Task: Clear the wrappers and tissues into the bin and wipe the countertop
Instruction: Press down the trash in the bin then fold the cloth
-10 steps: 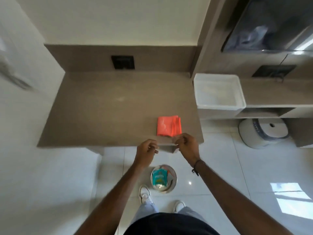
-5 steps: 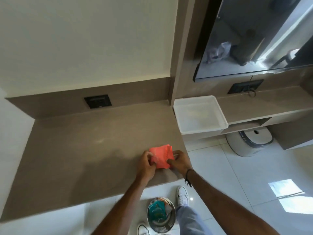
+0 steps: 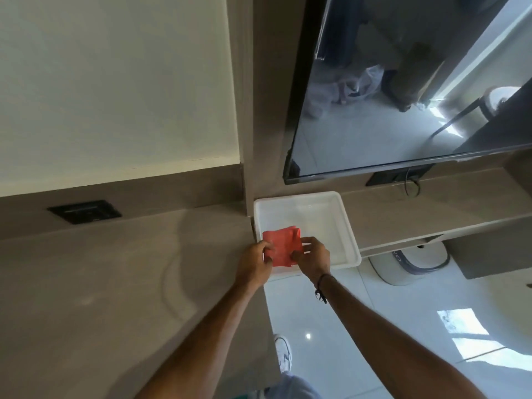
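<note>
A folded red cloth hangs over the near left part of a white plastic tub, held from both sides. My left hand pinches its left edge and my right hand grips its right edge. The brown countertop stretches to the left of the tub, and its surface shows faint streaks. The bin is out of view.
A black socket plate sits in the backsplash at the left. A large dark screen hangs above a lower shelf. A white round appliance stands on the tiled floor under the shelf. My shoe is below.
Both hands took hold of the red cloth on the countertop's front right corner and carried it right, over the white tub. The view tilted up, and the bin on the floor dropped out of sight.
</note>
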### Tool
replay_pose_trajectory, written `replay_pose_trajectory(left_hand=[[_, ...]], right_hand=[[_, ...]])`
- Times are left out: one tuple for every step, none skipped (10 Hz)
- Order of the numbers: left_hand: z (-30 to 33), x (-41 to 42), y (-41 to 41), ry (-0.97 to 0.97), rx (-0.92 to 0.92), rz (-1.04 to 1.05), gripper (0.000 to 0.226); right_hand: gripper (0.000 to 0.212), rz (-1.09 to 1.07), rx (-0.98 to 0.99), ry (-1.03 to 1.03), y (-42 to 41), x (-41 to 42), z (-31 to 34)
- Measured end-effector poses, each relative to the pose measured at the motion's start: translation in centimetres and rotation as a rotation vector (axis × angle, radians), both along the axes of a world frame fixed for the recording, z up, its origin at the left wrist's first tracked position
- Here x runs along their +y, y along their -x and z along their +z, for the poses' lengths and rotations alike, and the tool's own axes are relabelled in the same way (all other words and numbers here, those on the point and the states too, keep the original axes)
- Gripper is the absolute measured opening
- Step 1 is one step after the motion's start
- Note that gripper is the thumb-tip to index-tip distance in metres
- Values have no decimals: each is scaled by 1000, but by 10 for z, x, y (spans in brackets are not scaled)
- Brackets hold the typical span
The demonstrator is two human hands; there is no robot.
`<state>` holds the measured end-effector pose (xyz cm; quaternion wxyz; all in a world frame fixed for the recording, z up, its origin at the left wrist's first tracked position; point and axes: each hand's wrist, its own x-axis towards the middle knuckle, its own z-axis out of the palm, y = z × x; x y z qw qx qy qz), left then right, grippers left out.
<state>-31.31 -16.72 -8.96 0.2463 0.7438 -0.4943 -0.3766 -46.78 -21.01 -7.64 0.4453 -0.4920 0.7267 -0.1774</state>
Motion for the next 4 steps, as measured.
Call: replay_pose_trajectory(left_hand=[[-9, -12, 9, -16, -295, -179, 33], [-14, -13, 9, 24, -375, -236, 32], [-5, -1, -4, 82, -351, -277, 31], [2, 5, -28, 162, -420, -274, 30]], right_hand=[[36, 56, 64, -38, 8, -25, -14], [31, 104, 90, -78, 11, -30, -18], [35, 144, 213, 0, 9, -22, -4], [29, 84, 147, 122, 1, -19, 23]])
